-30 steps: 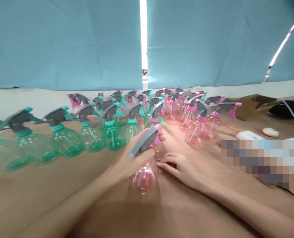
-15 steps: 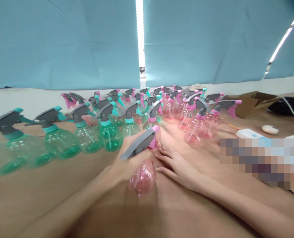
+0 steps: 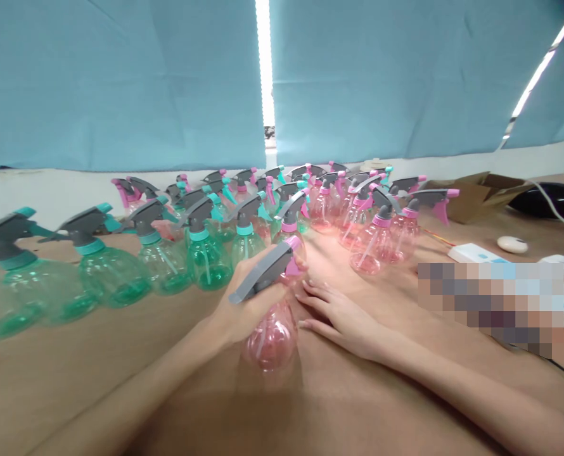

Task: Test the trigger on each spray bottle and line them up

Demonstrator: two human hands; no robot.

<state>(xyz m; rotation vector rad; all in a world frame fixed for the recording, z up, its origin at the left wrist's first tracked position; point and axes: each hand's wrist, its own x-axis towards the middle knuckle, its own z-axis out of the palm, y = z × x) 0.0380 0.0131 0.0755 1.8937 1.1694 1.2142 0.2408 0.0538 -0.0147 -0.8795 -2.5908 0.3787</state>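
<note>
Wrapped round the neck of a pink spray bottle (image 3: 271, 339), my left hand (image 3: 244, 310) keeps it upright at the near middle of the table. The bottle has a grey trigger head with a pink nozzle and trigger. My right hand (image 3: 341, 316) lies flat beside it, palm down, fingers stretched toward the bottle and holding nothing. Whether those fingertips touch the bottle I cannot tell. Just behind my left hand stands another pink-collared spray bottle (image 3: 289, 229), partly hidden.
Several green spray bottles (image 3: 209, 263) line the left side. Several pink ones (image 3: 372, 244) stand at the right rear. Farther right are a brown paper bag (image 3: 476, 196), white power strips (image 3: 476, 253), a white mouse (image 3: 512, 244) and a blurred-out object. Blue curtains (image 3: 120, 82) hang behind.
The view has shifted slightly, so everything sits a little farther left. My left hand keeps its hold on the pink spray bottle, and my right hand stays flat on the table.
</note>
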